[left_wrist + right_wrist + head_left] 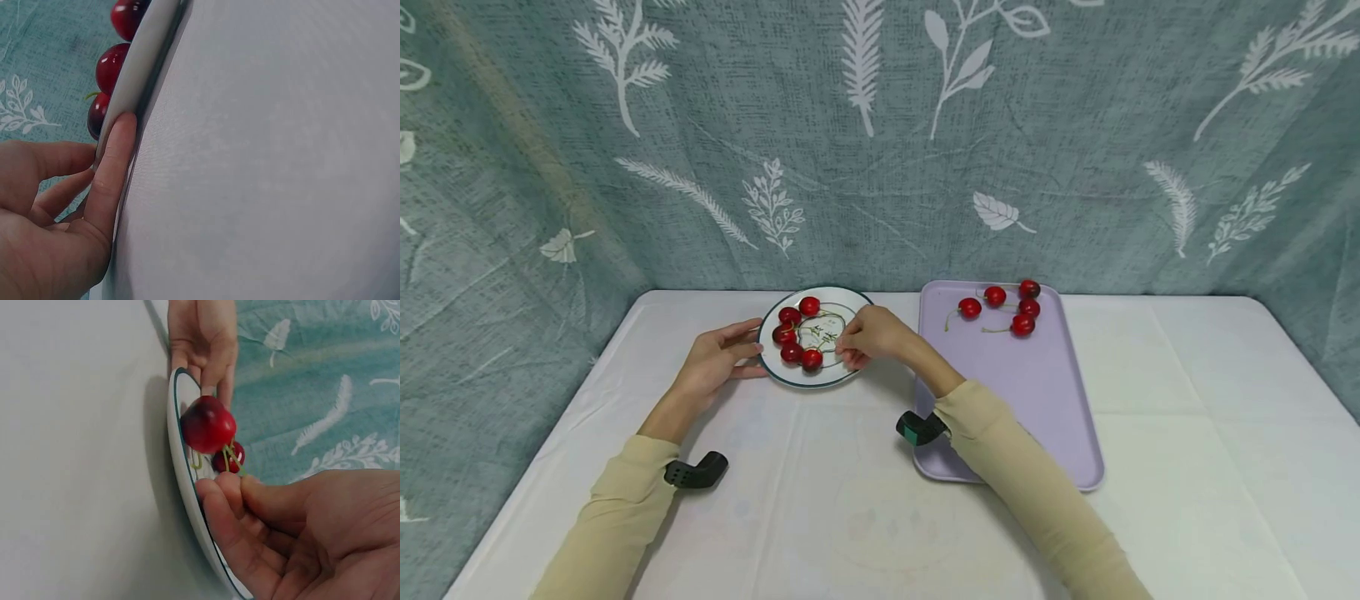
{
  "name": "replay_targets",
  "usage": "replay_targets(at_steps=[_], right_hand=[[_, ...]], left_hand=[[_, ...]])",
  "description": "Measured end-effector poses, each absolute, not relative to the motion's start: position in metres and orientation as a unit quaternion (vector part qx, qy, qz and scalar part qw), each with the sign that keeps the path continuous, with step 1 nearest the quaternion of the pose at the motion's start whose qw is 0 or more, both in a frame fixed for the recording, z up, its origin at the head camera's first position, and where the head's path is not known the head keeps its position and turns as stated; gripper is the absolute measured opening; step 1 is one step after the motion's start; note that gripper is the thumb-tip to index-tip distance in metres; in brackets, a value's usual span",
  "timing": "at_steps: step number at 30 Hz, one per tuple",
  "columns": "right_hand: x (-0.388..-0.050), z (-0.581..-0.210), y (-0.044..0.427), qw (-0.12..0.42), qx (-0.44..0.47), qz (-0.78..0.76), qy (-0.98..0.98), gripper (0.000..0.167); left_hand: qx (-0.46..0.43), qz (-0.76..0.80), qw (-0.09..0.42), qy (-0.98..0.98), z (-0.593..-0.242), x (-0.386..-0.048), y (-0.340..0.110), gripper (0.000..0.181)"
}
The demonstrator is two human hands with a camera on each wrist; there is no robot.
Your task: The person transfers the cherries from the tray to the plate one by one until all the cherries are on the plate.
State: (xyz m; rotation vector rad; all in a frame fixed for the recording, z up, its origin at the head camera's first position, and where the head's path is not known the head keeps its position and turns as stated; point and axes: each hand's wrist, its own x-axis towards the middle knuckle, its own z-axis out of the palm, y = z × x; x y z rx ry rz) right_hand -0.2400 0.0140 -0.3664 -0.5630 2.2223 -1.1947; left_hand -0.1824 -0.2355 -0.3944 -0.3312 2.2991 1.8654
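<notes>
A white plate with a dark green rim [816, 382] holds several red cherries [790, 353] along its left part, stems pointing inward. At its left edge, the left hand [715, 364] grips the rim; the left wrist view shows fingers [111, 175] against the plate's side [140, 69]. The right hand [880, 335] is over the plate's right side. In the right wrist view its thumb and fingertips [228, 487] pinch a thin green stem beside a large cherry [209, 425]. Which cherry that stem belongs to is hard to tell from the head view.
Right of the plate lies a lilac tray [1015, 383], with several stemmed cherries [969, 308] near its far end. The right forearm crosses the tray's near left part. A white cloth [1172, 450] covers the table, and a patterned green curtain [880, 208] hangs behind it.
</notes>
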Motion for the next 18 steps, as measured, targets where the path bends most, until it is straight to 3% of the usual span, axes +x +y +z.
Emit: replay_targets(at_steps=[12,18], right_hand=[[-0.2445,-0.3692,0.0052,0.296,-0.193,-0.45,0.82,0.022],[-0.2445,-0.3706,0.0036,0.29,-0.168,-0.462,0.821,0.032]], left_hand=[[-0.11,0.623,0.081,0.771,-0.3934,-0.1826,-0.2343,0.056],[-0.117,0.621,0.08,0.771,-0.3952,-0.1837,-0.2346,0.056]])
